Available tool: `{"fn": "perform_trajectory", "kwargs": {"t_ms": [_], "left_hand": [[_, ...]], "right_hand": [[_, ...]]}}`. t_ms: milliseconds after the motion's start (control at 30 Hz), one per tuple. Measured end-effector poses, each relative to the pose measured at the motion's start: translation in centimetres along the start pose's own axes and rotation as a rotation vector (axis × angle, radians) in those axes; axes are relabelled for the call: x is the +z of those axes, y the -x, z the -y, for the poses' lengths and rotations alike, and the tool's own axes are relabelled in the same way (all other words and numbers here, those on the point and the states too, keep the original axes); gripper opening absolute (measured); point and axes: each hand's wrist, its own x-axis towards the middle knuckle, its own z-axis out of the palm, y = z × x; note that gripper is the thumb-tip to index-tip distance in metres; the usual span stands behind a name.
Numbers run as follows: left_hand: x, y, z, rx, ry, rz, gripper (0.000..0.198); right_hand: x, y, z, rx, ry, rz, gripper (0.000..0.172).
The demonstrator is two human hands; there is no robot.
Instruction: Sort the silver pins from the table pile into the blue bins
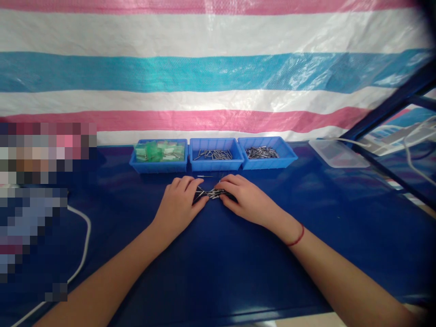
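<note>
A small pile of thin metal pins that look like blind rivets (pixel 213 194) lies on the blue tabletop, in front of the middle bin. My left hand (pixel 182 197) curls round the pile's left side, fingers and thumb closed on the rivets. From the right, my right hand (pixel 240 197) grips the other side in the same way. Palms and fingers hide part of the pile. One loose rivet (pixel 205 176) rests apart, just beyond the fingertips.
Three blue bins stand in a row: the left bin (pixel 160 168) holds green and clear plastic packets, the middle bin (pixel 218 166) and right bin (pixel 269 163) hold metal pins. A clear plastic lid (pixel 337 153) lies at right. A white cable (pixel 89 227) runs at left. Striped sheeting (pixel 211 72) hangs behind.
</note>
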Motion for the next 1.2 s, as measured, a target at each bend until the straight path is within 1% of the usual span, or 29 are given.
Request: {"fn": "perform_trajectory", "kwargs": {"t_ms": [67,133,200,367,500,633,867,967,1033,1100,1200], "left_hand": [[-0.6,0.0,0.4,0.018,-0.037,0.074,0.035],[-1.1,-0.1,0.6,0.051,-0.037,0.143,0.028],[-1.3,-0.1,0.8,0.072,-0.030,0.187,0.021],[-1.3,0.0,0.8,0.112,-0.044,0.207,0.020],[-1.4,0.1,0.7,0.163,-0.133,0.218,0.026],[-1.5,0.0,0.5,0.205,-0.188,0.246,0.025],[-1.2,0.1,0.6,0.176,-0.102,0.215,0.020],[-1.5,0.1,0.6,0.165,-0.112,0.220,0.017],[-1.9,0.0,0.6,0.145,-0.069,0.212,0.015],[-2.3,0.0,0.5,0.117,0.020,0.174,0.014],[-2.7,0.1,0.1,0.035,0.228,0.062,0.013]], "right_hand": [[0.0,0.1,0.0,0.009,0.002,0.004,0.024],[0.0,0.1,0.0,0.015,-0.002,0.005,0.024],[0.0,0.1,0.0,0.015,-0.007,0.002,0.024],[-0.1,0.2,-0.1,0.013,0.001,0.014,0.025],[-0.1,0.2,0.1,0.012,0.007,0.011,0.025],[-0.1,0.1,0.2,0.018,0.014,0.014,0.024],[0.0,0.1,0.1,0.015,0.007,0.001,0.024],[0.1,0.2,0.0,0.020,-0.001,0.009,0.024],[0.1,0.1,0.0,0.012,-0.011,0.005,0.025],[0.0,0.1,0.1,0.000,-0.023,-0.025,0.025],[0.0,-0.1,0.9,-0.001,-0.066,-0.129,0.022]]}}
